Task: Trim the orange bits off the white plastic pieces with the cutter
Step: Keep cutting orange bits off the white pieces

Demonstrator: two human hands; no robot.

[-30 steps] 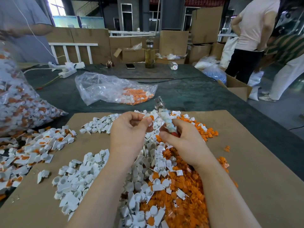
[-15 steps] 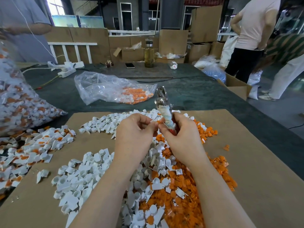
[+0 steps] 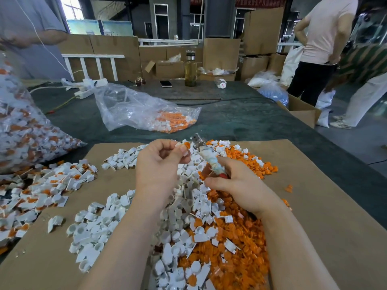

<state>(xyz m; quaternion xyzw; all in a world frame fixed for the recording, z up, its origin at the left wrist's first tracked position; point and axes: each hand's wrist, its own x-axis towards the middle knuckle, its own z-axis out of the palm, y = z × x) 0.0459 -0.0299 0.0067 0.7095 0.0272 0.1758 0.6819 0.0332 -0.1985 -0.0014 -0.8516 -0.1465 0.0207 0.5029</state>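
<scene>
My left hand [image 3: 159, 164] pinches a small white plastic piece with an orange bit [image 3: 184, 145] between thumb and fingertips, above the pile. My right hand [image 3: 234, 185] grips the cutter [image 3: 206, 152] by its cloth-wrapped handles; the metal jaws point up and away, just right of the piece and a little apart from it. Below both hands lies a heap of trimmed white pieces [image 3: 182, 206]. Cut-off orange bits [image 3: 236, 254] are heaped to its right.
A cardboard sheet [image 3: 326, 227] covers the near table. Untrimmed pieces [image 3: 41, 185] lie at the left beside a full plastic bag [image 3: 25, 132]. Another clear bag [image 3: 142, 111] lies beyond. A bottle [image 3: 190, 69], phone, boxes and standing people are further back.
My hands have parted slightly: the left one now holds a piece with its orange bit up near the cutter's jaws, and the cutter has tilted lower and to the right.
</scene>
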